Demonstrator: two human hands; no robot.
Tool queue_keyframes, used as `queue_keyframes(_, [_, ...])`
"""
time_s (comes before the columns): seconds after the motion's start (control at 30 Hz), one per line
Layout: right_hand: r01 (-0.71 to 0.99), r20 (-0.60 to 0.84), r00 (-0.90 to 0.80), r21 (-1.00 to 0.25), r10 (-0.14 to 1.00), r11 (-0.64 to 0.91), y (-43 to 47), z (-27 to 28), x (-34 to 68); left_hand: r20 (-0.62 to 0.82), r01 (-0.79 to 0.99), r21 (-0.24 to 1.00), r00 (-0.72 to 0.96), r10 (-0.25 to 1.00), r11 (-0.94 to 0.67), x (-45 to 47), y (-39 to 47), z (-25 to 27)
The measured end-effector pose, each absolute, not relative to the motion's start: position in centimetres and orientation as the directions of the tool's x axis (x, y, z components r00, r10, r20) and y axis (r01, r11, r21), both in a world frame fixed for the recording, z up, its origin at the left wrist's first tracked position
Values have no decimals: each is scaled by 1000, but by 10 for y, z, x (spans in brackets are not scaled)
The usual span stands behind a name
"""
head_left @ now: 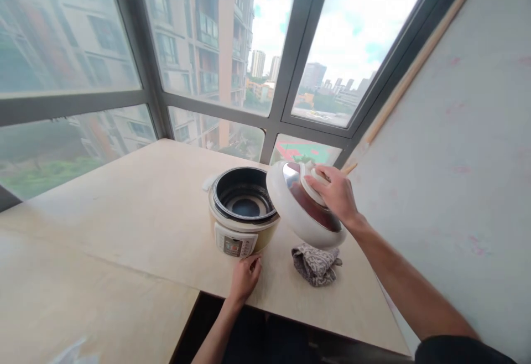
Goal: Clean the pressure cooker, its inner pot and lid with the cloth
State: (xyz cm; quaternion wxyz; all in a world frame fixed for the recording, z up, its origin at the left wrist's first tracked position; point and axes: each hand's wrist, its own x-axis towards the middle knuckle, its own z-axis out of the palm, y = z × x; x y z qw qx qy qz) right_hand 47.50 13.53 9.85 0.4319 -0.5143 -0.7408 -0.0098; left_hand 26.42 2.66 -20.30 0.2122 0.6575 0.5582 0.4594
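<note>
An electric pressure cooker [265, 237] stands on the pale wooden surface with its top off, showing the dark inner pot [244, 206]. No food is visible in the pot. Raised and tilted at the cooker's right is its white and dark red lid [282, 209]; my right hand [336, 192] grips it by the knob on top. My left hand [246, 278] rests on the wood just below the cooker's control panel [234, 242], its fingers curled in and nothing visible in them. Under the lid lies a crumpled patterned cloth [316, 265].
The wooden surface [136, 203] reaches back to grey-framed windows [274, 126]. A pale wall [452, 148] runs along the right. At the lower left is a clear, shiny scrap [77, 353]. The surface's front edge has a dark gap below it.
</note>
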Motion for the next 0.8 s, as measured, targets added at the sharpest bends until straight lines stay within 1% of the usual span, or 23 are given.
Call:
queue_keyframes(0.1, [798, 636, -202, -333, 745, 501, 149, 107, 448, 352, 480, 835, -92, 931, -268, 265, 28, -204])
queue_keyframes(0.27, [844, 564, -335, -176, 755, 506, 164, 118, 404, 296, 458, 859, -76, 952, -231, 267, 26, -202])
queue_keyframes(0.37, [873, 498, -380, -86, 779, 481, 166, 120, 378, 253, 465, 864, -66, 965, -195, 267, 26, -199])
queue_keyframes(0.47, [902, 446, -388, 7, 806, 431, 167, 117, 354, 213, 481, 862, -59, 975, -159, 268, 27, -197])
queue_keyframes(0.57, [913, 433, -388, 61, 814, 403, 171, 109, 333, 179, 495, 860, -58, 982, -128, 269, 28, -197])
queue_keyframes(0.63, [911, 434, -400, 88, 807, 403, 174, 103, 322, 182, 508, 852, -62, 981, -126, 270, 29, -198])
queue_keyframes(0.8, [876, 418, -478, 167, 773, 451, 183, 88, 305, 202, 517, 845, -70, 977, -138, 272, 29, -199])
